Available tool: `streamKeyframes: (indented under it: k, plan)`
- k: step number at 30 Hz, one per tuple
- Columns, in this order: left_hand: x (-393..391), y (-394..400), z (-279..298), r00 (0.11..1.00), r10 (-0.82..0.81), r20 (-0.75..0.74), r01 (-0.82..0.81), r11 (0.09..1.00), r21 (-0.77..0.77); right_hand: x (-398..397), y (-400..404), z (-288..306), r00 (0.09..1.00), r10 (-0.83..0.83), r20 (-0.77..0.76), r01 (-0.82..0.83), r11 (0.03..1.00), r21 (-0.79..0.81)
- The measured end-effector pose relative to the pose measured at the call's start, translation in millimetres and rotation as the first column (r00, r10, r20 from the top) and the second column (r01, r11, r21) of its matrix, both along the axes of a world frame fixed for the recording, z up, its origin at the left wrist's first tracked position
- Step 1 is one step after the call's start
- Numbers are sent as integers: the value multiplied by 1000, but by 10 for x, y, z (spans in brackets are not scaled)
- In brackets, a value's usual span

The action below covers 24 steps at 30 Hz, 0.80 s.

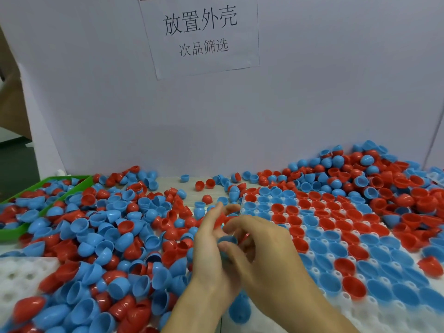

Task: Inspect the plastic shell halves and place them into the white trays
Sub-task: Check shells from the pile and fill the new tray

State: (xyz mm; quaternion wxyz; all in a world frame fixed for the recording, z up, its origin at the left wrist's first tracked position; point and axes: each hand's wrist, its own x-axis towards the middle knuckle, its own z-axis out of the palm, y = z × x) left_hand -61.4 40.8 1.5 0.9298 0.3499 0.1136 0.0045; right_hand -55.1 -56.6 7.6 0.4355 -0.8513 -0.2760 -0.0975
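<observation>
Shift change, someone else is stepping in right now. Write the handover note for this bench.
Left hand: pinching a red shell half.
Right hand: holding a blue shell half.
Right white tray: most of its visible pockets hold red and blue halves, open side up.
Left white tray: visible pockets empty.
Left to do: the loose pile across the table; green bin also holds halves.

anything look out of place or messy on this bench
Yes. Loose shell halves cover the bench and spill over the edges of the white tray on the right, partly burying the second white tray at lower left. No visible damage, though motion blur limits that.
</observation>
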Motion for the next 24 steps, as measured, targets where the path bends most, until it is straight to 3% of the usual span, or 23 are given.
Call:
streamKeyframes:
  k: [3, 6, 8, 11, 13, 17, 24]
  plan:
    - [-6, -55, 8, 998, 9, -55, -13, 996, -88, 19, -14, -8, 996, -20, 83, 19, 1000, 15]
    - [1, -52, -4, 995, 40, -93, -53, 988, -144, 20, -18, -27, 984, 93, 149, -80, 992, -93]
    - [9, -30, 3, 995, 26, -95, -40, 988, -148, 53, -42, -39, 981, 50, 189, -50, 999, -5]
    - [28, -47, 8, 998, 11, -55, -11, 1000, -6, 152, -101, -24, 969, -90, 229, 64, 991, 120]
    - [16, -105, 11, 998, -33, -57, 37, 997, 62, 223, -148, -21, 986, -91, 139, 68, 984, 163]
    - [-12, -134, -8, 990, -130, -60, 131, 991, 11, 288, -214, -25, 994, 4, -107, 18, 978, 206]
    - [4, -82, -23, 989, -148, -28, 146, 987, -70, 202, -120, -7, 975, 135, -175, -68, 937, 342]
